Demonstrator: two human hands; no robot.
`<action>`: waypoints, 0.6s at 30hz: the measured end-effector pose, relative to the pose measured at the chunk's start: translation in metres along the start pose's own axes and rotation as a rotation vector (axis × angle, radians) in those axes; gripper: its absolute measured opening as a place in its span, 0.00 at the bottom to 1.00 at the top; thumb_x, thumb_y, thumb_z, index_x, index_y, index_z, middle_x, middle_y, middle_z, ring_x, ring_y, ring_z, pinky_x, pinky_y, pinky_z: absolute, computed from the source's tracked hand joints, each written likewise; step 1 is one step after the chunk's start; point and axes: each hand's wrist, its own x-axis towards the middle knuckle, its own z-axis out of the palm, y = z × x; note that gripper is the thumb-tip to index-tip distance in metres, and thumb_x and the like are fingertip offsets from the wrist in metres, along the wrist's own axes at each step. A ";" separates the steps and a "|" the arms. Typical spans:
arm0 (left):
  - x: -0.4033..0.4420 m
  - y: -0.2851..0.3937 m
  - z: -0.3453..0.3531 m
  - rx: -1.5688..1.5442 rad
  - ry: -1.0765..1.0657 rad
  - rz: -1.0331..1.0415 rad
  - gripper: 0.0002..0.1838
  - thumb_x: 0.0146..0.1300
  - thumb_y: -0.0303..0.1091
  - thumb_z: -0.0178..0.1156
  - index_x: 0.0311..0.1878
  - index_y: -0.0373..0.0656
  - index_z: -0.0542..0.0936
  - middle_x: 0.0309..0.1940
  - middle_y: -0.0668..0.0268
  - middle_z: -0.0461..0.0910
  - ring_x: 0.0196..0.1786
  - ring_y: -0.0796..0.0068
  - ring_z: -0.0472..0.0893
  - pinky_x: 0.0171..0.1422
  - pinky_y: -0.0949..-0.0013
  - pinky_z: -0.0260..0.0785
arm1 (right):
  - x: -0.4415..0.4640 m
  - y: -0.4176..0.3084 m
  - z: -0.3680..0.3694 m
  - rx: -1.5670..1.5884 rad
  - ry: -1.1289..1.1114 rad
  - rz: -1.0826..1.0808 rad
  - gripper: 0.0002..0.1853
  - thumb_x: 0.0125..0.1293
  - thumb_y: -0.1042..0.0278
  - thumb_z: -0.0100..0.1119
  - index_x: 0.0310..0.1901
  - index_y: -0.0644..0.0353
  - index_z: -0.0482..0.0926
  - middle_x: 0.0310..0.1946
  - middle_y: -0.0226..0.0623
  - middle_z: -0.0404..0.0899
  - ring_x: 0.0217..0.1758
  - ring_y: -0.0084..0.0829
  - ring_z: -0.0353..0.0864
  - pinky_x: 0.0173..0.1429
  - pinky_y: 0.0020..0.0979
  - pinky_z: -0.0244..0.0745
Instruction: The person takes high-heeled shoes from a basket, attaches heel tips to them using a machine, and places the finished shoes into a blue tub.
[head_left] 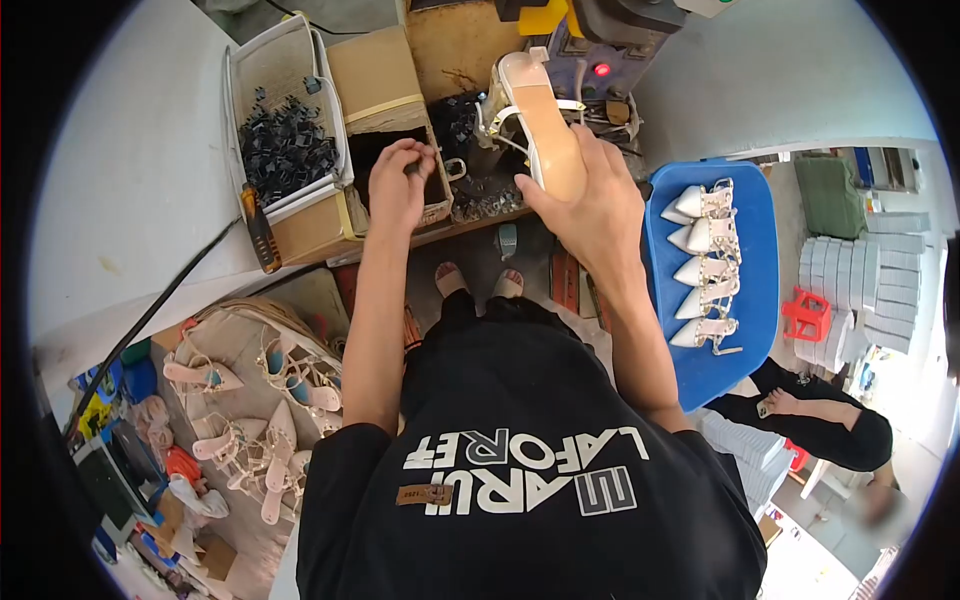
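Observation:
My right hand (600,205) is wrapped round the toe end of a strappy studded shoe (545,120) with a tan insole. The shoe's heel end points away from me, up against the machine (620,45), and its pale straps hang loose at the sides. Over the dark opening of a cardboard box (380,80) is my left hand (400,185), fingers curled in with the tips together. Whatever those fingers may hold is too small or hidden to make out.
A white tray (236,110) of small black pieces stands left, a screwdriver (262,230) beside it. The blue tub (755,280) at right holds several white pointed shoes (705,270). More shoes fill a basket (245,315) below left. Another person (820,420) sits at far right.

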 end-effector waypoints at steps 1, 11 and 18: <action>0.009 0.005 -0.005 -0.031 0.001 -0.043 0.06 0.71 0.24 0.54 0.46 0.32 0.75 0.39 0.58 0.79 0.37 0.67 0.80 0.38 0.70 0.77 | 0.000 -0.003 0.000 0.004 -0.003 0.017 0.37 0.48 0.56 0.79 0.58 0.64 0.76 0.50 0.49 0.81 0.50 0.46 0.83 0.52 0.40 0.79; 0.020 0.000 -0.005 0.082 0.012 -0.121 0.11 0.72 0.34 0.59 0.48 0.34 0.78 0.37 0.61 0.80 0.34 0.75 0.75 0.31 0.75 0.68 | 0.006 -0.004 -0.003 -0.012 -0.087 0.052 0.36 0.49 0.56 0.77 0.58 0.66 0.76 0.50 0.51 0.80 0.51 0.48 0.82 0.56 0.40 0.77; 0.022 0.006 -0.010 -0.018 0.002 -0.157 0.10 0.71 0.28 0.56 0.47 0.28 0.77 0.38 0.56 0.79 0.35 0.71 0.77 0.35 0.74 0.73 | 0.007 -0.001 -0.007 -0.028 -0.108 0.033 0.39 0.48 0.53 0.77 0.59 0.66 0.76 0.50 0.52 0.81 0.52 0.50 0.82 0.56 0.41 0.77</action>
